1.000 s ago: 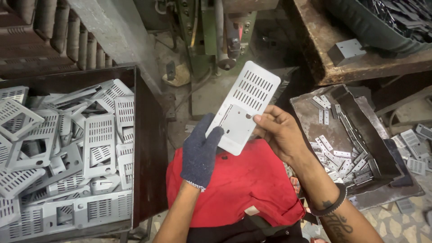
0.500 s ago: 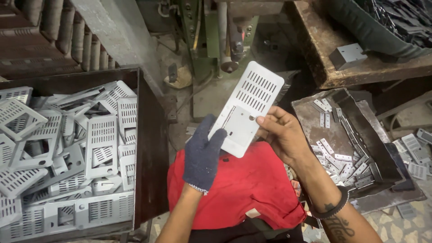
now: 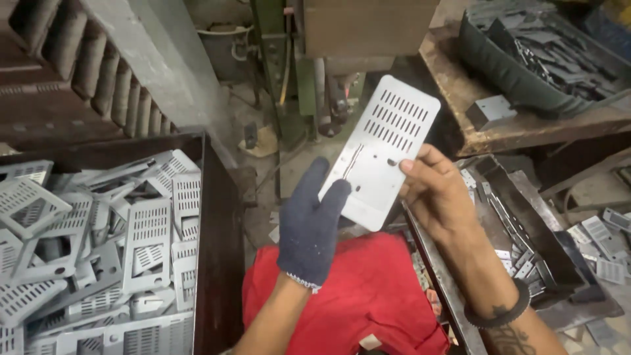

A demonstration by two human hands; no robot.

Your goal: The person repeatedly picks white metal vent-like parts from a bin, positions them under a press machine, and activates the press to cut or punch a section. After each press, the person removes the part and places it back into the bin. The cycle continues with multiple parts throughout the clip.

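A flat grey metal plate (image 3: 381, 148) with rows of slots in its upper half and a few holes is held up in front of me, tilted to the right. My left hand (image 3: 312, 223), in a dark blue knit glove, grips its lower left edge. My bare right hand (image 3: 437, 194) holds its right edge, the thumb pressed on the face of the plate. Below the hands lies red cloth (image 3: 355, 299) over my lap.
A dark bin (image 3: 220, 217) at the left is heaped with several similar slotted plates (image 3: 98, 243). A dark metal tray (image 3: 519, 204) of small metal pieces sits at the right. A wooden bench (image 3: 526, 121) carries a black tub of parts (image 3: 526, 59). A green machine (image 3: 296, 72) stands ahead.
Both hands have kept hold of the plate; it stays at nearly the same tilt and has shifted slightly to the right in view.
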